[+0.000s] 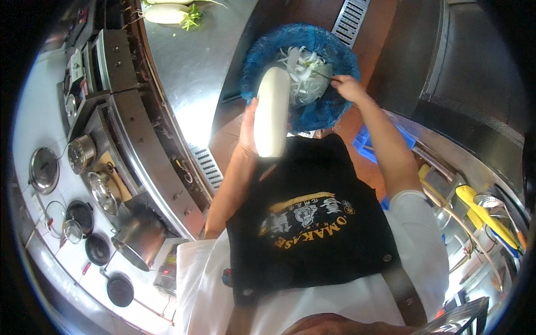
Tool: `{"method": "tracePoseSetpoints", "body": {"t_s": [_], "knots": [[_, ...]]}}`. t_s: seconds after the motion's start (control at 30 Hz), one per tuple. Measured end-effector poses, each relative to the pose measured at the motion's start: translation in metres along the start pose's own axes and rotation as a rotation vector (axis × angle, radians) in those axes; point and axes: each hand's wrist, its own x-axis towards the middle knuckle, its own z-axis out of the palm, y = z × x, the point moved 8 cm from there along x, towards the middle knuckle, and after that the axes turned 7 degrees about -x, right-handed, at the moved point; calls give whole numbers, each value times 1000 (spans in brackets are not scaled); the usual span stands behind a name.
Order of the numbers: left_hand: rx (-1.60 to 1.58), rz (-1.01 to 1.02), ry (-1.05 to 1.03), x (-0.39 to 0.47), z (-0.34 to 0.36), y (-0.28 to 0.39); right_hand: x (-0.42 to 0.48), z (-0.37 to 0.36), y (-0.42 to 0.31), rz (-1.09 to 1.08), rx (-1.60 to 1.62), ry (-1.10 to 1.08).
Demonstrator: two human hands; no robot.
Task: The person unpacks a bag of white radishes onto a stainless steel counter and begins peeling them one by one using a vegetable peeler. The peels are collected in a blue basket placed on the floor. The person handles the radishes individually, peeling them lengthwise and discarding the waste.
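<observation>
My left hand (250,127) holds a large, smooth white daikon radish (272,113) upright, its far end over the near left part of a bin lined with a blue plastic bag (299,33). My right hand (349,88) is closed around the handle of a thin dark tool (321,75) at the bin's right side; its working end is too small to tell. Pale peel strips (301,63) lie in the bin on a heap of clear plastic. The tool is apart from the radish.
Whole daikon radishes with green stubs (165,14) lie on a steel counter (184,54) at the upper left. A blue plastic crate (365,144) stands on the floor at the right. A large steel pot (140,243) and several pans are at the lower left. Yellow-handled utensils (485,213) are at the far right.
</observation>
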Motion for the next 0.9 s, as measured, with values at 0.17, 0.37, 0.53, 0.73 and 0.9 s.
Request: {"method": "tracePoseSetpoints", "body": {"t_s": [0.17, 0.37, 0.53, 0.73, 0.9], "knots": [[30, 40, 52, 18, -46, 23, -73, -34, -6, 128, 271, 165], [-161, 55, -220, 38, -25, 18, -172, -24, -168, -605, 69, 70], [-53, 14, -9, 16, -8, 8, -16, -12, -30, 69, -23, 153], [-229, 83, -58, 40, -41, 31, -129, -24, -117, -402, 383, 168], [-122, 57, -90, 27, -22, 24, -96, 9, -133, -407, 193, 273]]}}
